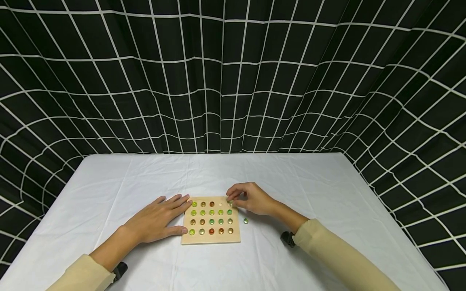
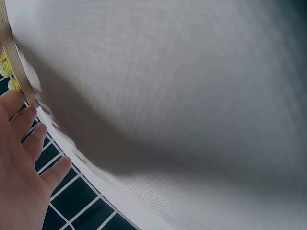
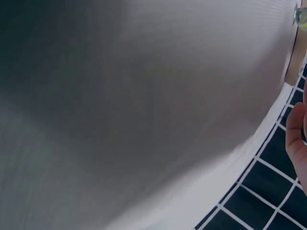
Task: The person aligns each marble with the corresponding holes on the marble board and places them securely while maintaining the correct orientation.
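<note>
A light wooden board (image 1: 211, 239) lies flat on the table, with rows of yellow-green, green, amber and red glass marbles (image 1: 212, 212) sitting in it. My left hand (image 1: 156, 218) rests spread along the board's left side, its fingers touching the edge; in the left wrist view that hand (image 2: 21, 153) reaches to the board's edge (image 2: 17, 57). Over the far right corner, my right hand (image 1: 253, 199) pinches a pale marble (image 1: 230, 203) with its fingertips. The right wrist view shows only part of this hand (image 3: 297, 139), at the right border.
One loose green marble (image 1: 246, 221) lies on the white cloth (image 1: 291, 250) just right of the board. Behind the table hangs a black curtain with a white grid (image 1: 218, 81), which also runs along both sides.
</note>
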Available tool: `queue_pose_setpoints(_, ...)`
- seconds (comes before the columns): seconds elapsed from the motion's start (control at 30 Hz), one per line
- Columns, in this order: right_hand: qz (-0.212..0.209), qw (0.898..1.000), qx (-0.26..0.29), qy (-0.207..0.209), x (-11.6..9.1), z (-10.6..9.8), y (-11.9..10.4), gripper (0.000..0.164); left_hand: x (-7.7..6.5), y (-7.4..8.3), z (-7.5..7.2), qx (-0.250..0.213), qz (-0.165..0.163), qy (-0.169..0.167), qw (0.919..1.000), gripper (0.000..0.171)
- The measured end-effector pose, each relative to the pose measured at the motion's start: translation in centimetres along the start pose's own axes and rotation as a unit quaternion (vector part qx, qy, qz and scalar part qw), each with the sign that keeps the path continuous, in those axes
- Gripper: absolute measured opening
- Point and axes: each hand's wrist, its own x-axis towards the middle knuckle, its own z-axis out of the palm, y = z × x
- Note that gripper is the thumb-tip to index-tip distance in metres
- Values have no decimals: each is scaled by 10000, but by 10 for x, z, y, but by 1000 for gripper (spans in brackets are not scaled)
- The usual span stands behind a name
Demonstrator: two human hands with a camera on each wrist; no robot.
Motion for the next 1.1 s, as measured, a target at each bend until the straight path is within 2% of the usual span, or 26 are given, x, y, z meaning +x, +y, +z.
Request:
queue_pose_setpoints(0.67, 131, 9998, -51, -163, 5, 7, -1, 21, 0, 1, -1, 20, 13, -11, 10000, 80)
queue_pose_setpoints(1.1, 99, 9999, -75, 32, -3, -1, -2, 24, 0, 2, -1, 26, 6, -21, 10000, 81)
